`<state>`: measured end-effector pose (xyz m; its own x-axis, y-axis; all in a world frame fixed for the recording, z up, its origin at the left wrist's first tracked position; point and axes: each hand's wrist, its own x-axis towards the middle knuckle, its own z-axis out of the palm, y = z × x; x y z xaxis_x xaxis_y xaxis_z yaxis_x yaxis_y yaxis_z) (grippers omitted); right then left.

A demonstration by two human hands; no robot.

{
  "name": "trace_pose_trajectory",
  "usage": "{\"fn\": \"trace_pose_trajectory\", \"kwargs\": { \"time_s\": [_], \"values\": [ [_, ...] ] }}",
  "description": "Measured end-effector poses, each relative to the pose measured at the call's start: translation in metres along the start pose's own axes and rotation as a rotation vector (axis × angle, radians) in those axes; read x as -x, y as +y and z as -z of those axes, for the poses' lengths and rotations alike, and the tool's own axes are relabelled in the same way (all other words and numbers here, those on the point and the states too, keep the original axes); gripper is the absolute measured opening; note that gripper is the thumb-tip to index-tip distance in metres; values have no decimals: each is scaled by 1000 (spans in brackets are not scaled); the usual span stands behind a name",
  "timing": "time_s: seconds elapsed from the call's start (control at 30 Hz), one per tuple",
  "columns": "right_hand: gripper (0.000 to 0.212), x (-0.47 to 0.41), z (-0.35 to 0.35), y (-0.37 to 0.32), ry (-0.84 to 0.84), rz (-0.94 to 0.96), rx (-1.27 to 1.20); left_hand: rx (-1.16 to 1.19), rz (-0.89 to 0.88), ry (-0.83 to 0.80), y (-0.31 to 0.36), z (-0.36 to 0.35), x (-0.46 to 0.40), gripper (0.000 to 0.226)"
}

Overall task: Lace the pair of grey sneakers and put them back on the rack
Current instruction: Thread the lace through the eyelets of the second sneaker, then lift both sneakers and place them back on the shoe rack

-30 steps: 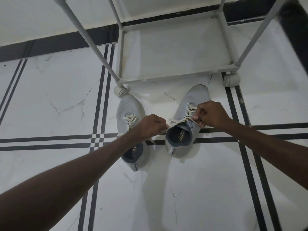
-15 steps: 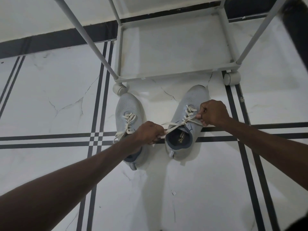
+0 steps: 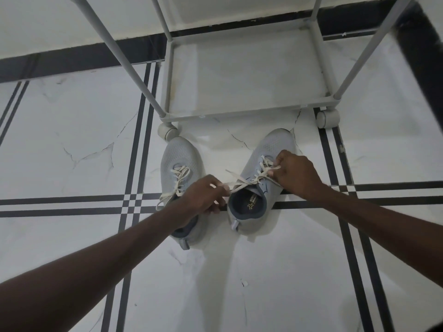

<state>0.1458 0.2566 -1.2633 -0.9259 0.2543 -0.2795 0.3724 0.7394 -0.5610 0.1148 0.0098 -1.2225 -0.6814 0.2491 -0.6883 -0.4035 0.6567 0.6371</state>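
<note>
Rack [image 3: 239, 112]: I am seeing its grey tube frame filling the upper centre of the frame, bottom shelf bare, two castors resting on the marble floor [image 3: 72, 130]; it is standing just beyond the toes of both shoes.

Sneaker pair: both are lying on the floor in the middle of the frame, side by side but apart, toes pointing up-frame toward the rack, heels toward me.

Key relation: the right sneaker [image 3: 261, 178] is sitting between my two hands, its long axis running from lower left to upper right, toe tilted toward the right castor; I am pulling the lace across that axis, so I judge the coming tightening will turn on keeping the two ends level on either side of the tongue.

Left sneaker [image 3: 178, 173]: it is lying at centre left, toe just beside the left castor, already threaded, loose ends trailing off its left side; my left forearm is covering its heel opening.

Nearer hand: my right hand is working directly over the right sneaker's eyelets; my left is sitting off its inner side, in the gap between the shoes.

Right hand [image 3: 296, 174]: it is closed in a fist, fingertips pinching the lace [image 3: 254, 179] near the upper eyelets.

Left hand [image 3: 203, 195]: it is curled shut, gripping the other lace end, which is running taut toward the shoe.

Task stage: I judge lacing of the second shoe is under way, racking not yet begun.
</note>
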Motion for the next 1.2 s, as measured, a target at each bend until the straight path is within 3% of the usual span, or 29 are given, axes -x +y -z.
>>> {"fn": "trace_pose_trajectory", "kwargs": {
  "time_s": [0.07,0.13,0.2,0.23,0.3,0.4,0.47,0.53,0.6,0.63,0.7,0.77,0.83,0.97,1.2],
  "values": [
    [55,15,-4,-1,72,-64,-53,-17,-50,70,2,4,-1,31],
    [75,31,-9,1,107,-231,-221,-20,-44,4,5,5,-2,53],
    [98,43,-16,-2,-10,-431,-459,26,10,-115,6,0,-3,65],
    [102,48,-20,-5,-105,-484,-551,-8,16,-147,6,-5,-4,61],
    [97,56,-25,-10,-231,-506,-633,-135,-12,-210,4,-14,-1,37],
    [84,57,-28,-7,-221,-452,-473,-182,-37,-245,7,-14,12,19],
    [80,57,-29,-7,-220,-403,-344,-375,-132,-57,9,4,20,24],
    [74,56,-28,-7,-248,-384,-283,-567,-204,240,8,32,24,28],
    [68,54,-26,-13,-264,-356,-248,-684,-188,415,-3,62,26,48],
    [65,53,-24,-14,-265,-343,-236,-715,-101,387,-14,74,24,62],
    [63,52,-21,-19,-262,-322,-189,-516,178,157,-36,90,22,77],
    [64,51,-21,-24,-266,-303,-134,-196,311,-49,-58,89,22,64],
    [64,50,-22,-30,-274,-289,-126,-130,251,25,-75,79,16,56],
    [57,51,-30,-44,-286,-279,-176,-421,55,280,-73,50,16,29],
    [51,53,-33,-49,-276,-241,-187,-442,-87,368,-71,24,21,25]
  ]
}}
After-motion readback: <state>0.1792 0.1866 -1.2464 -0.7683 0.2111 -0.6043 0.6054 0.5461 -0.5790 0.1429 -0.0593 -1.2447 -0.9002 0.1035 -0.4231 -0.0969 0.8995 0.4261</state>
